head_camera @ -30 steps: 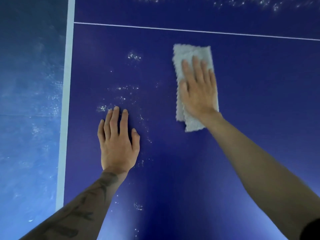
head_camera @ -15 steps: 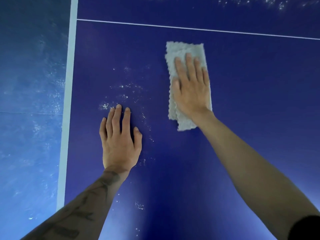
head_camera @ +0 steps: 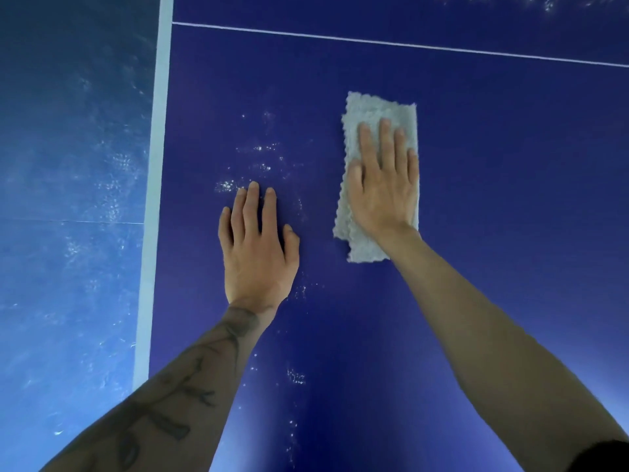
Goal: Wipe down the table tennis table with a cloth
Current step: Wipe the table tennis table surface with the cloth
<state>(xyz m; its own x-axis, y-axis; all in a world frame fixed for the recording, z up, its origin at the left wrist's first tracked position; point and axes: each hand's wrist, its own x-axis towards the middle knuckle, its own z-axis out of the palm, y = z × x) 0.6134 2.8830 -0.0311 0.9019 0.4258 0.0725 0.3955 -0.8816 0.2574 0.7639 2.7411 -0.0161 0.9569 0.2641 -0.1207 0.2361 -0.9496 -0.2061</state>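
The dark blue table tennis table fills most of the view. A folded grey cloth lies flat on it, right of centre. My right hand presses on the cloth with straight fingers, palm down. My left hand rests flat on the bare table just left of the cloth, fingers straight and slightly spread. White dusty specks mark the surface above my left hand's fingertips and further specks lie nearer me.
A white edge stripe runs along the table's left side, with a lighter blue floor beyond it. A thin white line crosses the table further away. More specks lie beyond that line.
My right hand has slid the cloth toward me and a little left, closer to my left hand. My left hand stays planted on the table.
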